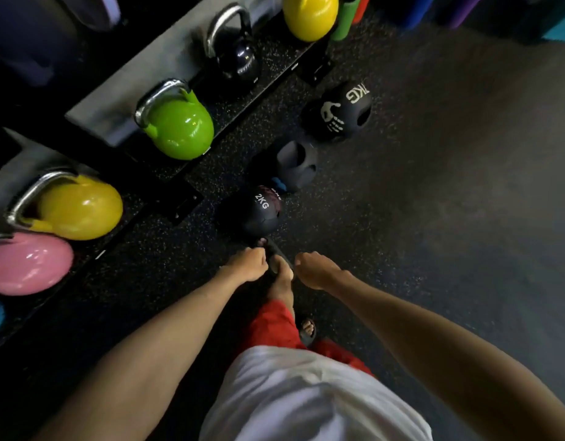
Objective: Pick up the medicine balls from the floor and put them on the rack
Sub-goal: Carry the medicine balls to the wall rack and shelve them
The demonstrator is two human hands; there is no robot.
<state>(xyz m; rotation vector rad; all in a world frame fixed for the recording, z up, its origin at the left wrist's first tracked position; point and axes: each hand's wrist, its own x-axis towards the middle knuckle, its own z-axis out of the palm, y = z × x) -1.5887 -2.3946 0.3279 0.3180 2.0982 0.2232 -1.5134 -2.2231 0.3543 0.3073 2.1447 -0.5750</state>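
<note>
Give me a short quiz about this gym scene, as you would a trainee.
1. True or false: the left hand or the right hand holds a medicine ball.
2. How many medicine balls lie on the floor? A) one B) three C) five
3. Fill in: the nearest ball is marked ____.
Key: 1 false. 2 B: nearest ball, middle ball, handprint ball. 3 2KG.
</note>
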